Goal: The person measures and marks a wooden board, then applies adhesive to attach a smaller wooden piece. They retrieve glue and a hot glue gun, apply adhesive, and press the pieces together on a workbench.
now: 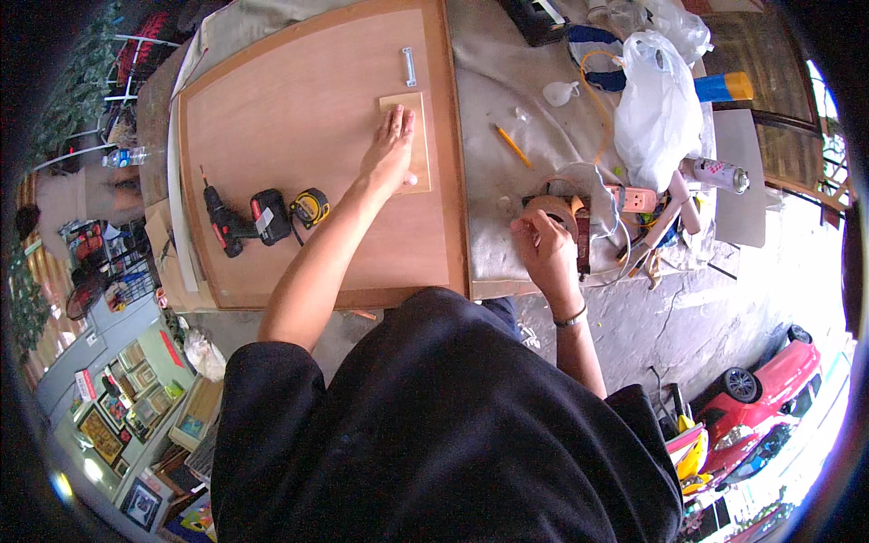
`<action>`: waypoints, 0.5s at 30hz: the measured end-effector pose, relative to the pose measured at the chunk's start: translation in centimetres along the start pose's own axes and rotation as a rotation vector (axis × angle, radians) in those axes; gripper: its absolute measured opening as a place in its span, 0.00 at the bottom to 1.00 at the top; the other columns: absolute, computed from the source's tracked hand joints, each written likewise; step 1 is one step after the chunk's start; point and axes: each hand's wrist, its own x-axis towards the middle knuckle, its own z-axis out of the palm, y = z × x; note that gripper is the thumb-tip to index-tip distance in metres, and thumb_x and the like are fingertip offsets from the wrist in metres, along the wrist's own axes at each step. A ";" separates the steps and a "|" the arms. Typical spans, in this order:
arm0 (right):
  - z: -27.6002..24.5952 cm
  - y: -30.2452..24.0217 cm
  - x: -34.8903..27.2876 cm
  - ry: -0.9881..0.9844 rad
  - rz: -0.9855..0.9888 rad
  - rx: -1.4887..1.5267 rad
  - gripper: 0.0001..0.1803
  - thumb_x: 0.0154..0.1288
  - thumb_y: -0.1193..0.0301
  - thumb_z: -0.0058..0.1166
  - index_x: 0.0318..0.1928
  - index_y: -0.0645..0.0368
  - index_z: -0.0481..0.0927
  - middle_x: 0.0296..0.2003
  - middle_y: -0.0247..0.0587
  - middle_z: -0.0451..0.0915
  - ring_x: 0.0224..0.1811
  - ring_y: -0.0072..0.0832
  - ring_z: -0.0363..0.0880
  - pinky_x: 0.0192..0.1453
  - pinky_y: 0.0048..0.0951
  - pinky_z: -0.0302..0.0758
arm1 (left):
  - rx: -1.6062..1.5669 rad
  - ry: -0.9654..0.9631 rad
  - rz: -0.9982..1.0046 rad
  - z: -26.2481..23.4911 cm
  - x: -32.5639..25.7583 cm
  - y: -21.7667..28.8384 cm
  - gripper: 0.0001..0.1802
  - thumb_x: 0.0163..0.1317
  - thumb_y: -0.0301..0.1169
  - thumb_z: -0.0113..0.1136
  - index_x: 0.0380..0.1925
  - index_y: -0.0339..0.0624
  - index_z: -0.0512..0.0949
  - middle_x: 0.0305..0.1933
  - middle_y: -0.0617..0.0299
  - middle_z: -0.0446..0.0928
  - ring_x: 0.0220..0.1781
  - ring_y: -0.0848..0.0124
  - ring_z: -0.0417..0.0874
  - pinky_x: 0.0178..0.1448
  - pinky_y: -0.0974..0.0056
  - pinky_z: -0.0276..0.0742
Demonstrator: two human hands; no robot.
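My left hand (pixel 391 147) lies flat, fingers stretched out, on a thin pale wooden rectangle (pixel 418 161). A small white round thing (pixel 410 179) shows by its thumb side. The rectangle rests on a large brown wooden panel (pixel 335 109), below a small silver pull handle (pixel 408 67). My right hand (pixel 549 249) is closed, with curled fingers, at the panel's right, just in front of a roll of brown tape (pixel 554 210). What its fingers hold, if anything, is hidden.
Left on the panel are a cordless drill (pixel 222 217), a black battery pack (pixel 269 217) and a tape measure (pixel 310 207). The cloth-covered right side bears a yellow pencil (pixel 513 147), a white plastic bag (pixel 659 113), an orange power strip (pixel 634 199), cords and a spray can (pixel 717 175).
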 end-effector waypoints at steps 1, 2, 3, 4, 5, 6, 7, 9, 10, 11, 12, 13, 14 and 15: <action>-0.5 0.3 0.1 0.015 -0.005 0.000 0.08 0.67 0.69 0.60 0.34 0.61 0.78 0.30 0.50 0.82 0.34 0.51 0.82 0.38 0.45 0.77 | 0.000 -0.005 -0.003 -0.2 0.1 0.2 0.73 0.33 0.33 0.86 0.77 0.33 0.45 0.81 0.39 0.43 0.83 0.48 0.45 0.83 0.50 0.52; -1.1 0.4 0.5 0.049 -0.072 -0.027 0.07 0.67 0.71 0.60 0.35 0.62 0.78 0.31 0.51 0.83 0.35 0.50 0.83 0.39 0.43 0.78 | 0.013 -0.026 -0.017 -0.3 0.2 0.4 0.73 0.33 0.33 0.86 0.77 0.33 0.45 0.81 0.39 0.43 0.83 0.48 0.45 0.83 0.50 0.51; -1.6 0.8 0.8 0.087 -0.025 0.006 0.07 0.67 0.72 0.60 0.36 0.62 0.78 0.32 0.51 0.83 0.35 0.49 0.84 0.39 0.42 0.78 | 0.026 -0.047 -0.031 -0.4 0.3 0.5 0.73 0.33 0.33 0.86 0.77 0.33 0.45 0.81 0.39 0.43 0.83 0.48 0.45 0.84 0.50 0.51; -1.8 1.2 1.1 0.122 0.023 0.044 0.06 0.68 0.72 0.60 0.36 0.62 0.78 0.32 0.51 0.83 0.35 0.48 0.85 0.39 0.41 0.78 | 0.042 -0.073 -0.049 -0.5 0.2 0.6 0.73 0.33 0.33 0.86 0.77 0.33 0.45 0.81 0.39 0.43 0.83 0.48 0.45 0.84 0.51 0.51; -2.0 1.6 1.6 0.155 0.071 0.083 0.06 0.68 0.73 0.59 0.37 0.63 0.79 0.32 0.51 0.83 0.36 0.46 0.85 0.40 0.40 0.79 | 0.036 -0.058 -0.047 -0.4 0.3 0.7 0.73 0.33 0.32 0.85 0.77 0.33 0.45 0.81 0.39 0.43 0.83 0.48 0.45 0.84 0.51 0.50; -2.4 1.9 3.0 0.220 0.099 0.133 0.05 0.69 0.74 0.58 0.39 0.63 0.79 0.32 0.51 0.84 0.35 0.42 0.86 0.39 0.38 0.79 | 0.030 -0.044 -0.047 -0.4 0.5 0.7 0.73 0.33 0.32 0.85 0.77 0.33 0.44 0.81 0.39 0.43 0.83 0.48 0.45 0.84 0.51 0.50; -2.3 3.1 4.6 0.303 0.051 0.093 0.06 0.68 0.73 0.59 0.40 0.64 0.79 0.31 0.50 0.84 0.34 0.41 0.86 0.38 0.37 0.79 | 0.026 -0.037 -0.050 -0.2 0.3 0.5 0.73 0.33 0.31 0.85 0.77 0.33 0.44 0.81 0.40 0.43 0.83 0.48 0.44 0.84 0.51 0.49; -2.4 4.0 8.4 0.265 0.111 0.019 0.15 0.65 0.71 0.62 0.48 0.66 0.77 0.37 0.55 0.83 0.42 0.45 0.84 0.47 0.42 0.78 | 0.009 -0.027 -0.050 0.1 -0.4 -0.1 0.72 0.33 0.30 0.85 0.76 0.32 0.45 0.81 0.40 0.43 0.83 0.48 0.45 0.84 0.50 0.49; -2.3 5.6 10.6 0.283 0.088 -0.013 0.19 0.63 0.70 0.64 0.50 0.67 0.76 0.39 0.56 0.82 0.46 0.47 0.83 0.50 0.44 0.78 | 0.005 -0.016 -0.036 0.0 -0.3 -0.1 0.72 0.33 0.30 0.85 0.76 0.32 0.46 0.81 0.40 0.43 0.83 0.48 0.45 0.84 0.50 0.49; -1.7 7.6 12.8 0.332 0.066 -0.051 0.24 0.62 0.66 0.67 0.53 0.67 0.75 0.43 0.54 0.83 0.48 0.45 0.84 0.51 0.43 0.78 | -0.009 -0.020 -0.028 -0.1 -0.2 0.0 0.71 0.34 0.30 0.85 0.76 0.32 0.46 0.82 0.41 0.43 0.83 0.49 0.45 0.84 0.50 0.49; -0.9 9.8 15.0 0.379 0.042 -0.086 0.28 0.61 0.63 0.69 0.55 0.67 0.75 0.46 0.53 0.84 0.50 0.43 0.84 0.52 0.41 0.78 | -0.021 -0.023 -0.025 -0.3 -0.2 0.0 0.71 0.34 0.30 0.85 0.76 0.33 0.47 0.82 0.41 0.43 0.83 0.49 0.44 0.84 0.50 0.50; -0.3 11.9 16.9 0.416 0.016 -0.142 0.30 0.58 0.62 0.71 0.55 0.67 0.75 0.47 0.53 0.84 0.50 0.43 0.84 0.53 0.41 0.78 | -0.034 -0.025 -0.017 -0.6 -0.1 0.0 0.70 0.34 0.29 0.84 0.76 0.33 0.47 0.82 0.42 0.43 0.83 0.49 0.44 0.84 0.50 0.50; 0.2 13.9 18.7 0.453 -0.009 -0.196 0.31 0.56 0.62 0.73 0.54 0.68 0.75 0.47 0.53 0.84 0.50 0.43 0.84 0.53 0.41 0.78 | -0.024 -0.022 -0.011 -0.8 0.1 0.2 0.70 0.34 0.29 0.84 0.76 0.33 0.48 0.82 0.42 0.44 0.83 0.50 0.44 0.84 0.50 0.50; 0.7 15.0 20.0 0.487 -0.035 -0.249 0.33 0.54 0.61 0.74 0.54 0.69 0.75 0.48 0.54 0.84 0.51 0.42 0.84 0.54 0.40 0.78 | -0.015 -0.021 -0.010 -1.0 0.2 0.4 0.70 0.34 0.29 0.84 0.76 0.34 0.48 0.82 0.42 0.44 0.83 0.50 0.45 0.83 0.50 0.50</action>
